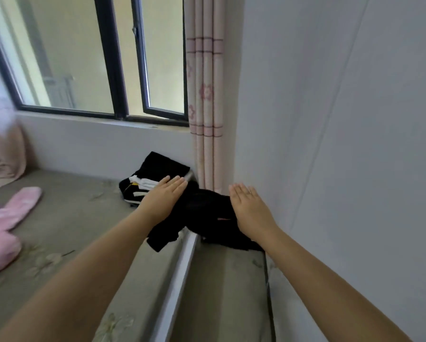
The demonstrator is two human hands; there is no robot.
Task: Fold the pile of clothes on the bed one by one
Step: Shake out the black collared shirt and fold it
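Observation:
A black garment [202,213] lies across the bed's edge near the corner of the room, partly over a white rail. My left hand [166,193] lies flat on its left side, fingers straight and together. My right hand [250,208] lies flat on its right side, palm down. Neither hand grips the cloth. Behind the left hand sits a stack of folded clothes [152,178], black with white and yellow pieces showing. The bed [78,218] has a grey-green cover with a faint flower print.
A pink garment [4,225] lies at the left on the bed. Beige bedding [7,159] is bunched at the far left. A pink striped curtain [207,95] hangs in the corner by the window [83,58]. The white wall [342,144] stands close on the right.

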